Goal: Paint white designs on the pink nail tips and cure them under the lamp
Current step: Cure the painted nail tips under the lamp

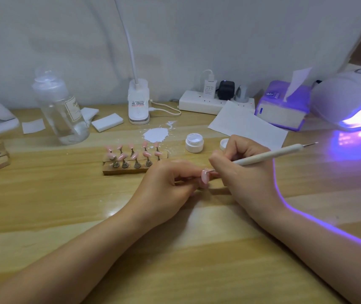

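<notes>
On the wooden table (43,205), left hand (166,185) pinches pink nail tip (204,177); right hand (245,172) grips dotting pen (269,154); labels unreadable.

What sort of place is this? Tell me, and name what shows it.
Probably a home nail-art work desk rather than a salon. A lit curing lamp glows violet at the right, pink nail tips stand on a wooden holder, and an open jar of white gel sits beside a paint smear.

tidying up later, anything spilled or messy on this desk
Yes: a splotch of white paint lies straight on the wooden desk, behind the nail stand and left of the open jar, with small splatters around it.
</notes>
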`<move>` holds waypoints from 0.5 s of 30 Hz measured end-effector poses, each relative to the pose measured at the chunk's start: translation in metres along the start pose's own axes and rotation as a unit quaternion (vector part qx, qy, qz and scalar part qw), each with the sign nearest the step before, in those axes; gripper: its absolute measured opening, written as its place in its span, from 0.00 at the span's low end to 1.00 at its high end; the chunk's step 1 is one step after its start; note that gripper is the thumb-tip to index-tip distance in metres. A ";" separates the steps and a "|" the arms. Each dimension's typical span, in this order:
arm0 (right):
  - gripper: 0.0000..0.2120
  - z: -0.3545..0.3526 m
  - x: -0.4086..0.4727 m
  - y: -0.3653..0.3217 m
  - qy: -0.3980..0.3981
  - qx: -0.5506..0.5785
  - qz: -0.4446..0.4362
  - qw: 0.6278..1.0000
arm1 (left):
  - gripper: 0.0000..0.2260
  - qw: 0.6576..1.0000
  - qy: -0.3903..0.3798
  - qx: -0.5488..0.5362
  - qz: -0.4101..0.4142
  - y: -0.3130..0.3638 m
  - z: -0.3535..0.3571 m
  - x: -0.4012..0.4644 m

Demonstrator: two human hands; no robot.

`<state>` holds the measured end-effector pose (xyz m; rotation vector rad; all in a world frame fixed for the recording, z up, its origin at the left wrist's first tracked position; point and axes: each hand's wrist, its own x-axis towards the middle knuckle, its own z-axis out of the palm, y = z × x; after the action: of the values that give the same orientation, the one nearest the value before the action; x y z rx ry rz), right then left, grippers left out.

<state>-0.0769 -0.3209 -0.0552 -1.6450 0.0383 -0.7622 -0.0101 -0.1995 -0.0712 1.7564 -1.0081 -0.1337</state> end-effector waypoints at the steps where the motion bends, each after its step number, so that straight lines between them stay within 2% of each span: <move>1: 0.19 0.000 0.000 0.000 0.000 0.001 0.002 1.000 | 0.06 1.000 -0.001 0.000 -0.001 0.000 0.000 0.000; 15: 0.20 0.002 0.000 -0.004 -0.007 -0.005 0.006 1.000 | 0.06 1.000 -0.008 0.001 -0.001 0.003 0.000 0.000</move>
<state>-0.0778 -0.3178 -0.0515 -1.6571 0.0425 -0.7425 -0.0121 -0.1994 -0.0689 1.7603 -1.0179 -0.1477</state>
